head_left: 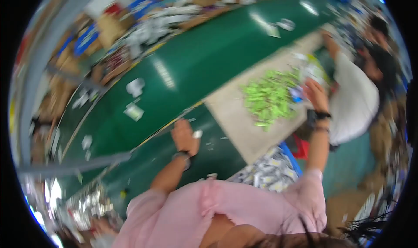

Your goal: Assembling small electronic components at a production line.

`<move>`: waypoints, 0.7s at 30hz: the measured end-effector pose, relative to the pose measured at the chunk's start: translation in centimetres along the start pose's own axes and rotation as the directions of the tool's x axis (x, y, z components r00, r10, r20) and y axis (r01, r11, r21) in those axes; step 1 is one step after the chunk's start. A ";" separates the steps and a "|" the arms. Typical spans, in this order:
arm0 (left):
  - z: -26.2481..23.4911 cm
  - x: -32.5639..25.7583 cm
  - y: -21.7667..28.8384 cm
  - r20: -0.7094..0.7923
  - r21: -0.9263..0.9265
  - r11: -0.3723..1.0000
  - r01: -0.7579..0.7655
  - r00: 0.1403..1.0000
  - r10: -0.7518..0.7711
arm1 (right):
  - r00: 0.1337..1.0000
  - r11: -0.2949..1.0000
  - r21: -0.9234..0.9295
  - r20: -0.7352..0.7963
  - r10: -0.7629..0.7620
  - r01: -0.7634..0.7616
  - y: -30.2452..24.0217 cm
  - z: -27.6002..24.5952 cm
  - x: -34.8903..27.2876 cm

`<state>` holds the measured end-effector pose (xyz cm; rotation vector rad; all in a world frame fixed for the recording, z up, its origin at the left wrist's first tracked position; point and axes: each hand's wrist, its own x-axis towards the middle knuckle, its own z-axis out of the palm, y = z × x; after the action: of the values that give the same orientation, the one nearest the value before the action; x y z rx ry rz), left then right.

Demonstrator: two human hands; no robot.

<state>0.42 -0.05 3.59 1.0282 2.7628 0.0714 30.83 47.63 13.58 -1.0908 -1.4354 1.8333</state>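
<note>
In the head view, the left hand [185, 137] lies open and palm down on the dark green tabletop [216, 160], just beside a small white piece [197, 134]. The right hand [316, 95] is at a clear plastic bag [312, 70], near a blue packet [296, 93]; blur leaves its grip impossible to tell. Left of it, bright green pieces [269, 99] lie heaped on a beige board [227, 113]. A person in white [355, 97] leans in at the right.

Belt [198, 65] glossy, smooth; tabletop [230, 113] matt; lime pieces [266, 97] plastic-looking; shirt [257, 196] cloth.
</note>
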 end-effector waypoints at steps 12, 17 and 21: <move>-0.2 -0.9 -0.8 0.015 -0.248 0.968 0.032 0.999 -0.029 | 0.806 0.979 -0.199 0.571 0.158 -0.050 -3.1 19.4 -28.3; -2.6 -2.8 -5.2 0.084 -0.501 0.863 -0.071 0.988 0.131 | 0.749 0.944 -0.258 0.580 0.321 -0.204 1.0 24.0 -33.2; -3.5 -8.0 -13.1 -0.127 -0.839 0.509 -0.193 0.979 0.161 | 0.721 0.914 -0.224 0.562 0.405 -0.338 6.0 28.1 -35.2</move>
<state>-2.80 -15.07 6.87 0.9590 2.0993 1.3411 24.95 2.91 19.42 -0.9317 -1.7710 2.5929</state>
